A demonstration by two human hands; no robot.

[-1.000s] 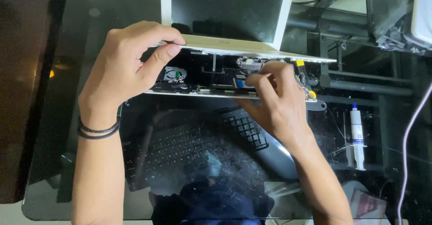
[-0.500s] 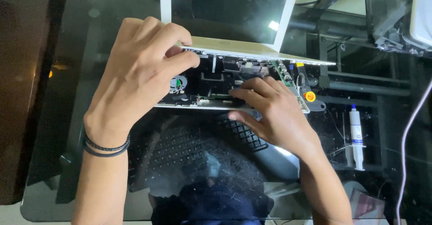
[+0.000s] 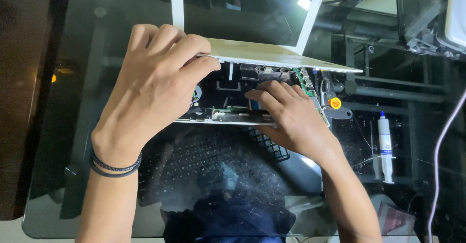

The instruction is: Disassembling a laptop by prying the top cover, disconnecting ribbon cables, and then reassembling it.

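A glass-topped desk (image 3: 73,184), scratched and reflective, is seen from above, with a dark metal frame visible beneath it at the far right. At its centre, an opened white laptop (image 3: 272,56) is laid with its lid raised toward the far side and its dark screen (image 3: 242,10) turned to the camera. The laptop's base (image 3: 228,85) has been stripped of its cover, so that the dark interior, a green circuit board (image 3: 305,82) at the right edge and part of a round fan (image 3: 195,95) are exposed. A black keyboard (image 3: 194,158) is glimpsed on the near side of the base, though whether it lies on the glass or is only mirrored in it cannot be told.

The left hand (image 3: 155,87), a dark braided band (image 3: 115,166) worn at its wrist, is laid over the left half of the open base, its fingers pressed together and curled over the far edge where the lid meets the base. The right hand (image 3: 291,114) is rested on the near right part of the base, its fingers held close together and extended onto the internal parts; the fingertips are pressed down rather than pinched around anything.

To the right, a white syringe (image 3: 386,146) with a blue tip is laid on the glass, and a small orange-capped tool (image 3: 335,103) is placed just beside the laptop's right edge. A pale cable (image 3: 444,146) is trailed along the far right.
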